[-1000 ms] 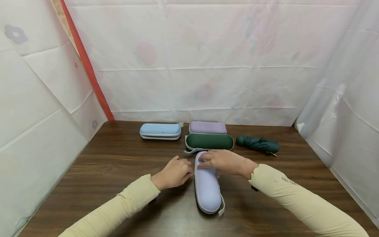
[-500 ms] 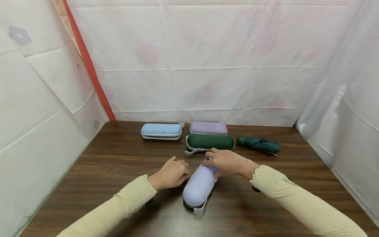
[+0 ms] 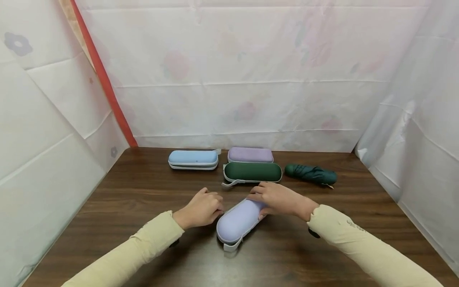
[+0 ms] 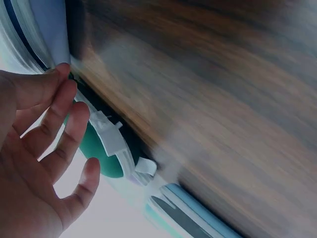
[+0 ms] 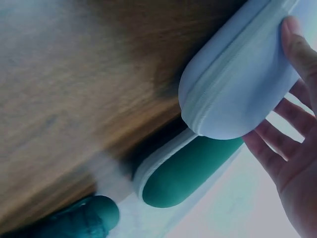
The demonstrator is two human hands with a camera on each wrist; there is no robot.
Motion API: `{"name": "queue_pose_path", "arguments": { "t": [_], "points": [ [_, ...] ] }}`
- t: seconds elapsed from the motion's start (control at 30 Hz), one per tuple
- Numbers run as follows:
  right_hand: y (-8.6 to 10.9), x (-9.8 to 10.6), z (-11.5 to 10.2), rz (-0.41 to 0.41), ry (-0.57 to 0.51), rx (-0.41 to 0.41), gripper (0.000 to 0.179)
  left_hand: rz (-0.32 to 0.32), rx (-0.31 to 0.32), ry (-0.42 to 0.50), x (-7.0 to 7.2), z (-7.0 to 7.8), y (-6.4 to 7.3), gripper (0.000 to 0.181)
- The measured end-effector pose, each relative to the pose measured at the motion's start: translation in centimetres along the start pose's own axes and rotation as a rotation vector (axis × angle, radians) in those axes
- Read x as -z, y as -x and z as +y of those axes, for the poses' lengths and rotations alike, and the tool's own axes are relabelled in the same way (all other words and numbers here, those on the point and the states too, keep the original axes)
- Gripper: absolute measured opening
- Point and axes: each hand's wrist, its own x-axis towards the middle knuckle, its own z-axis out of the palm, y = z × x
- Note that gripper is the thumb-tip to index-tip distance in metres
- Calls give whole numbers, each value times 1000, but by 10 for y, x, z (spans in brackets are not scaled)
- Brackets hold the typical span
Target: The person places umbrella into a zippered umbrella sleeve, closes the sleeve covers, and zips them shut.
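Note:
A pale lavender hard zip case (image 3: pixel 238 221) lies slantwise on the table, its near end pointing left and a wrist loop hanging there. My right hand (image 3: pixel 277 199) holds its far end, fingers over the top and thumb on the near side; the right wrist view shows the thumb pressed to the case's shell (image 5: pixel 247 84). At the left side my left hand (image 3: pixel 201 208) is at the zip seam. In the left wrist view, thumb and forefinger of the left hand (image 4: pixel 44 144) pinch together right at that seam, the zipper pull hidden between them, the other fingers loosely bent.
Behind the lavender case lies a dark green case (image 3: pixel 253 172) with a grey strap, and beyond it a purple case (image 3: pixel 250 154). A light blue case (image 3: pixel 193 159) sits back left, a folded dark green umbrella (image 3: pixel 311 174) to the right. Patterned sheets (image 3: pixel 229 79) enclose the wooden table (image 3: pixel 136 207).
The lavender case has turned, its near end swinging left from nearly straight to a slant. My left hand has shifted slightly left along with it; my right hand keeps its hold on the far end.

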Motion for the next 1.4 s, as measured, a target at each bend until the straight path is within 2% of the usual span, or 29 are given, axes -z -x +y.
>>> {"name": "queue_pose_path", "arguments": {
  "t": [0.13,0.27,0.43,0.53,0.67,1.03,1.4],
  "points": [
    [7,-7,0,31,12,-26,59,9,10,1,-2,-7,8,11],
    [15,-16,-2,65,-9,-81,57,20,46,22,-6,-11,16,12],
    [27,-27,-7,80,-58,-140,56,30,53,50,-11,-9,22,11],
    [31,-30,-9,100,-54,-176,56,51,57,36,-12,-7,22,12],
    [30,-30,-10,131,-32,-215,55,100,80,15,-12,-6,24,14],
    [30,-24,-10,166,-44,-291,52,136,88,3,-8,0,22,16],
    [23,-21,-12,133,-99,-328,52,178,75,12,-5,8,26,19]
  ]
}}
